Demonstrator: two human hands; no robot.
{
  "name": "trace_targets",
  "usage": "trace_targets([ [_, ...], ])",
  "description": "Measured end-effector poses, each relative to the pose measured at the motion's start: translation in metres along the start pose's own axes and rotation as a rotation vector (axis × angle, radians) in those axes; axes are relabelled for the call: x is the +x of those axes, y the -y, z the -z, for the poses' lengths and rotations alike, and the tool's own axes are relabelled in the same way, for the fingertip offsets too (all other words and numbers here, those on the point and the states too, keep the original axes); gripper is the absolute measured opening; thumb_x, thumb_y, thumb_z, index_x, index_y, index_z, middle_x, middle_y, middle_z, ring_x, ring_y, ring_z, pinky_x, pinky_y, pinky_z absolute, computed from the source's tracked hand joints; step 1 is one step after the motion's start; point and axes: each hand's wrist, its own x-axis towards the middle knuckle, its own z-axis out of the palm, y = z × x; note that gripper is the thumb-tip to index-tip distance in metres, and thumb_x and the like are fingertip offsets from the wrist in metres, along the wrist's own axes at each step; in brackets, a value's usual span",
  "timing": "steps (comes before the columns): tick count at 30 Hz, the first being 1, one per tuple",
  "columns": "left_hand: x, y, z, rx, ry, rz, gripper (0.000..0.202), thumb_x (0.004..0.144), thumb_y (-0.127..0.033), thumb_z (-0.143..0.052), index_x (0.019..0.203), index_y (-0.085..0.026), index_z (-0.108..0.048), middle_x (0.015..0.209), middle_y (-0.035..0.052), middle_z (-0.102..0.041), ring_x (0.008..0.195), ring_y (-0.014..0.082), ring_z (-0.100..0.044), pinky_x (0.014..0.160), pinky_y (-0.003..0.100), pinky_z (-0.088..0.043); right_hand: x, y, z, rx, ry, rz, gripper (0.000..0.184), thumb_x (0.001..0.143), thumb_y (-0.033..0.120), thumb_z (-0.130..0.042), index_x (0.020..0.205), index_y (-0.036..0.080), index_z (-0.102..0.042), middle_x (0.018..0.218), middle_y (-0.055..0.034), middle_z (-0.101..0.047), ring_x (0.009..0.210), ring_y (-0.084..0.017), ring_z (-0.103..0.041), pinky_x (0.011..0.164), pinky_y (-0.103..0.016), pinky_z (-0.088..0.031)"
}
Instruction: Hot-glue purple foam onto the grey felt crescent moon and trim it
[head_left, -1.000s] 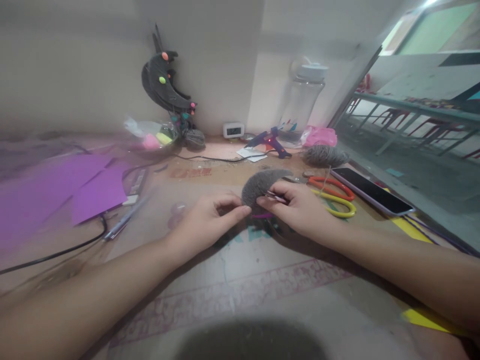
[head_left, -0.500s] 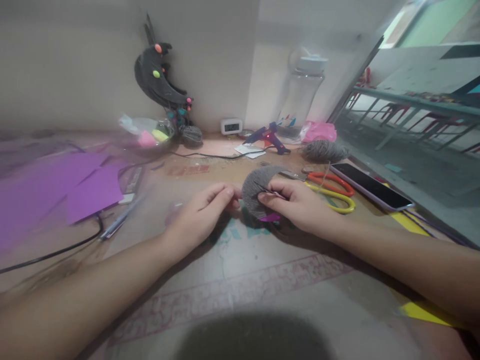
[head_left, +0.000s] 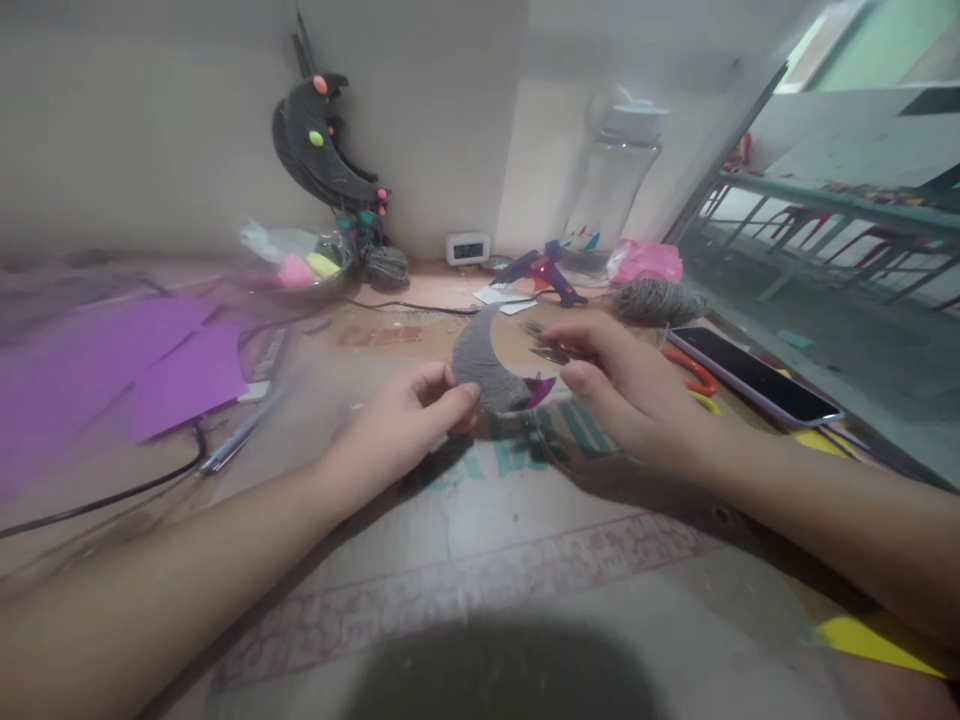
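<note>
A grey yarn-wrapped crescent point(head_left: 480, 362) with a purple tip stands on edge over the cardboard-covered table point(head_left: 480, 560). My left hand point(head_left: 401, 425) pinches its lower left edge with closed fingers. My right hand point(head_left: 622, 390) hovers just right of the crescent, fingers curled loosely and apart from it; a thin dark strand or tool near its fingertips is too blurred to name.
Orange and yellow scissors point(head_left: 694, 375) and a phone point(head_left: 754, 375) lie right of my right hand. A grey yarn ball point(head_left: 656, 300), glue gun point(head_left: 540, 272), clear jar point(head_left: 619, 180) and small clock point(head_left: 467, 248) stand behind. Purple paper point(head_left: 180, 380), a black cable point(head_left: 112, 495) and a finished dark crescent point(head_left: 322, 155) are left.
The crescent has been turned upright and shifted left in my left hand. My right hand has let go of it and moved a little to the right.
</note>
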Motion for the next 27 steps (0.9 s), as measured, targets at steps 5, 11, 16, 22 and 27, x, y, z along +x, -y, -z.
trace_targets([
  [5,0.001,0.000,0.000,-0.034,0.005,0.037,0.028,0.088,-0.042,-0.059,0.072,-0.020,-0.055,0.068,-0.0018,-0.065,0.066,0.0136,-0.060,0.065,0.027,-0.045,-0.011,0.002,0.000,-0.265,0.057,0.300,0.024,0.099,0.031,-0.046,0.109,0.017,-0.062,0.085,-0.0076,-0.071,0.071,-0.019,-0.062,0.062,-0.030,-0.043],
  [11,0.001,-0.001,-0.002,-0.060,-0.013,0.048,0.026,0.087,-0.040,-0.060,0.072,-0.019,-0.056,0.069,-0.0014,-0.067,0.065,0.0132,-0.060,0.066,0.027,-0.045,-0.011,-0.006,-0.010,-0.426,0.056,0.319,0.026,0.099,0.024,-0.044,0.099,0.014,-0.068,0.074,-0.0064,-0.070,0.064,-0.018,-0.060,0.058,-0.028,-0.037],
  [16,0.001,0.000,0.000,-0.053,-0.004,0.040,0.028,0.088,-0.041,-0.060,0.070,-0.020,-0.056,0.069,-0.0015,-0.067,0.066,0.0134,-0.060,0.067,0.027,-0.045,-0.011,-0.002,-0.011,-0.438,0.048,0.323,0.024,0.099,0.026,-0.047,0.099,0.014,-0.067,0.075,-0.0051,-0.070,0.065,-0.017,-0.060,0.058,-0.028,-0.035],
  [22,0.002,0.001,0.001,-0.062,0.033,0.029,0.028,0.088,-0.041,-0.060,0.070,-0.019,-0.056,0.070,-0.0015,-0.065,0.066,0.0128,-0.057,0.067,0.027,-0.042,-0.012,-0.002,-0.016,-0.437,0.028,0.304,0.020,0.097,0.026,-0.051,0.093,0.013,-0.066,0.073,-0.0053,-0.070,0.065,-0.017,-0.061,0.057,-0.028,-0.035],
  [27,0.002,0.001,0.001,-0.096,0.053,0.034,0.028,0.088,-0.040,-0.060,0.071,-0.019,-0.056,0.069,-0.0017,-0.063,0.066,0.0124,-0.055,0.067,0.027,-0.041,-0.013,-0.005,-0.016,-0.450,0.024,0.300,0.021,0.097,0.027,-0.050,0.092,0.013,-0.066,0.074,-0.0059,-0.072,0.064,-0.018,-0.062,0.058,-0.028,-0.036],
])
